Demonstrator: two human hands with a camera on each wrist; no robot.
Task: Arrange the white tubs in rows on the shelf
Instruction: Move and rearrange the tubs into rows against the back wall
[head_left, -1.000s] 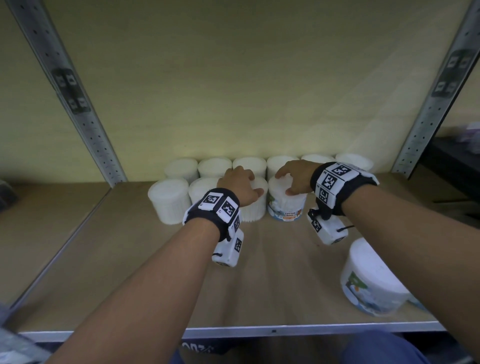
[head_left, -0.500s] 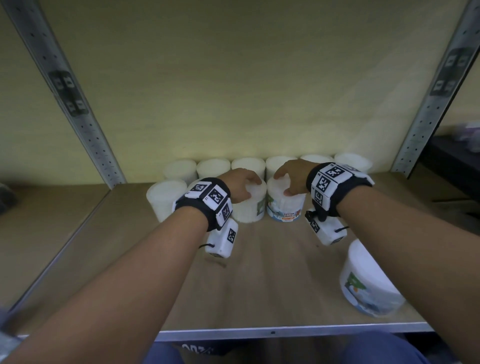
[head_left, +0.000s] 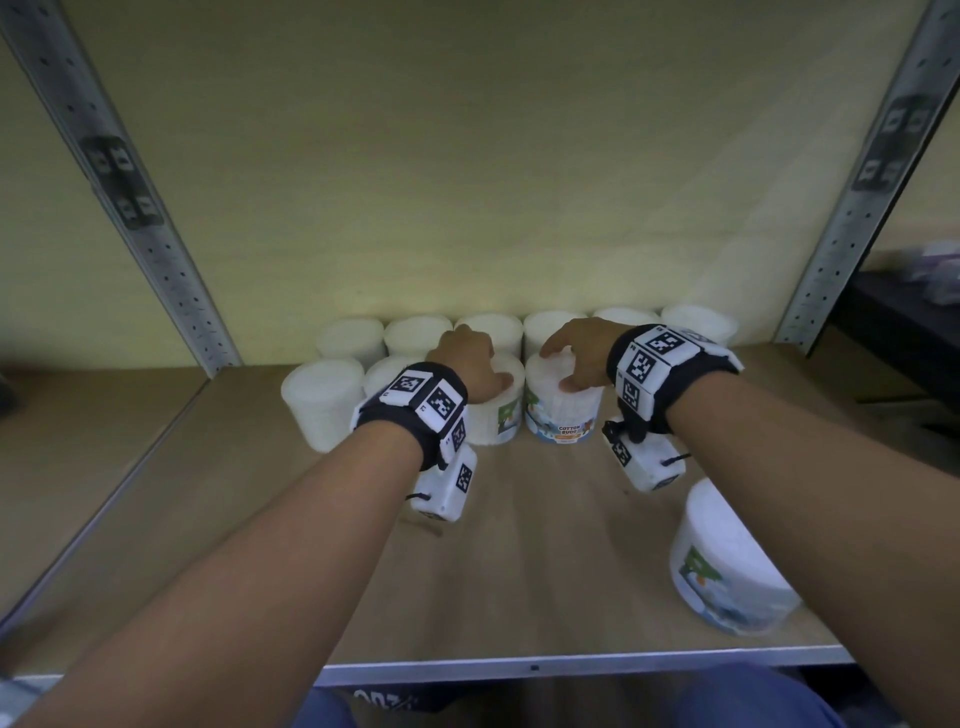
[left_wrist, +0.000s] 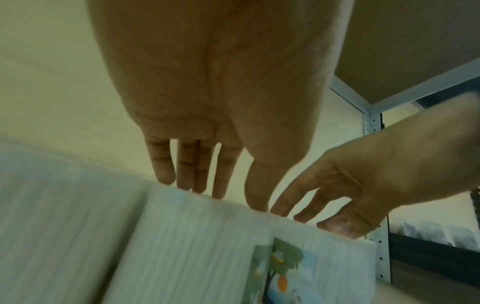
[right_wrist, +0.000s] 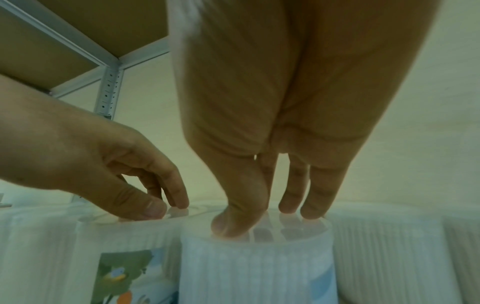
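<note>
White tubs stand on the wooden shelf (head_left: 524, 561) in two rows. The back row (head_left: 415, 333) runs along the wall with several tubs. The front row starts with a plain tub (head_left: 322, 402) at the left. My left hand (head_left: 470, 364) rests its fingertips (left_wrist: 221, 188) on the lid of the third front tub (head_left: 493, 422), whose label faces right. My right hand (head_left: 576, 358) presses thumb and fingers (right_wrist: 315, 207) on the lid of the labelled tub (head_left: 563, 413) beside it. The two tubs stand side by side, touching or nearly so. One more labelled tub (head_left: 727, 566) stands alone at the front right.
Perforated metal uprights (head_left: 130, 208) (head_left: 862, 182) frame the bay, and a metal lip (head_left: 535, 667) edges the shelf front. Bare board lies between the front row and the lip. A lower shelf board (head_left: 78, 441) continues to the left.
My left wrist has swung left, and the tub under that hand now shows a label on its right side. The right hand has stayed on its tub.
</note>
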